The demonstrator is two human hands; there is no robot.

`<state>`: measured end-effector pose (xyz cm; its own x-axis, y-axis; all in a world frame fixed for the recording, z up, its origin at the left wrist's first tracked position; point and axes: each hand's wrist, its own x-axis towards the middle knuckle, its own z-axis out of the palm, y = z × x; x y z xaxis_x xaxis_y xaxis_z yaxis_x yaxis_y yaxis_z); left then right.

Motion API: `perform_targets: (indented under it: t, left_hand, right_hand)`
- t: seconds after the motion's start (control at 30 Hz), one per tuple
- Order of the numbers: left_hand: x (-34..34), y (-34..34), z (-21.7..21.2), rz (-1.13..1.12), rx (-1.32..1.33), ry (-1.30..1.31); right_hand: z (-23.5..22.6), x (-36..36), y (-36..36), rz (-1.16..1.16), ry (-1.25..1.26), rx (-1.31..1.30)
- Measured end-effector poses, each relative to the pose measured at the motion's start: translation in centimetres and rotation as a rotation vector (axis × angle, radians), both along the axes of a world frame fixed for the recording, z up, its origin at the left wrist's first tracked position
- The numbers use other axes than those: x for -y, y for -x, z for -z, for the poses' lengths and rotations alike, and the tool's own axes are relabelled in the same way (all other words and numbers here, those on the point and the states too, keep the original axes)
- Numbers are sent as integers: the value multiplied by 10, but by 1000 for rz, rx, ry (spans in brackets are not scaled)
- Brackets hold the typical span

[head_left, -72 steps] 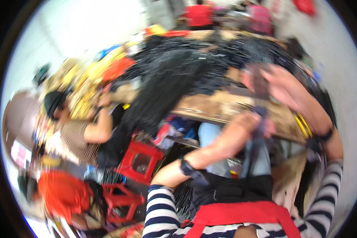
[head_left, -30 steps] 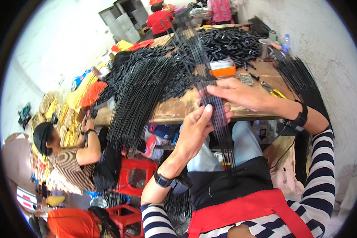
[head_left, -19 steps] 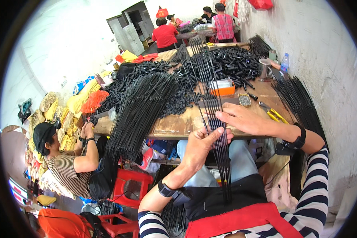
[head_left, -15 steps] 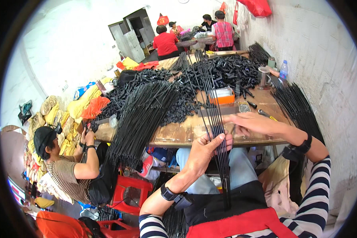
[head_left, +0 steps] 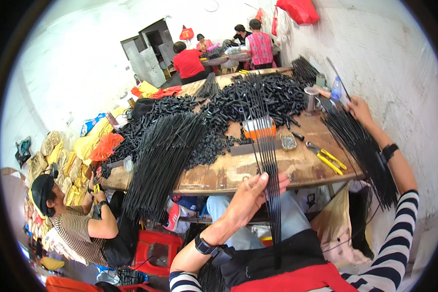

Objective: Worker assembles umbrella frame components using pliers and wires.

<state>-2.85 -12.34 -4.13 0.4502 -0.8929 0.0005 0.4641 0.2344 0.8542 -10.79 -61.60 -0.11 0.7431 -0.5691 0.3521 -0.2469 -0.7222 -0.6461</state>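
A loose fan of thin black rods stands nearly upright over my lap, its lower ends against the dark apron. My left hand is closed around the middle of the fan, thumb across the front. At the table's right end, my right hand is closed at the top of a large heap of similar black rods. A rod sticks up from its fingers. The heap partly hides the fingertips. Between the hands lie yellow-handled pliers and a small tin of metal bits.
Another heap of black rods overhangs the wooden table on the left. Behind it spread black tubular parts. An orange box, metal cup and water bottle stand further back. A co-worker sits at left beside a red stool.
My right hand has left the fan of rods and reached right to the far heap, where a rod now rises from it. My left hand keeps its hold. The whole view has shifted slightly.
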Motion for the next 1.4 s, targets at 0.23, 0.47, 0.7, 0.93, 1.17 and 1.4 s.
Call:
perform_targets:
  t: [0.23,0.47,0.7,0.93,1.17,1.4]
  left_hand:
    - [4,4,-8,-60,-37,-55]
    - [0,3,-14,-72,100,-178]
    - [-9,4,-9,-24,20,-89]
    - [-18,5,-18,-58,71,20]
    - [-18,2,-13,-85,141,-64]
    - [-20,6,-19,-132,163,-90]
  right_hand:
    - [149,46,-2,396,718,-180]
    - [9,-170,-51,-576,-88,-76]
    - [-39,-311,-63,-1222,-1245,28]
    - [-47,-314,-60,-1221,-1113,-101]
    - [-38,-319,-49,-1211,-1047,-109]
    - [-35,-323,-49,-1172,-1073,-87]
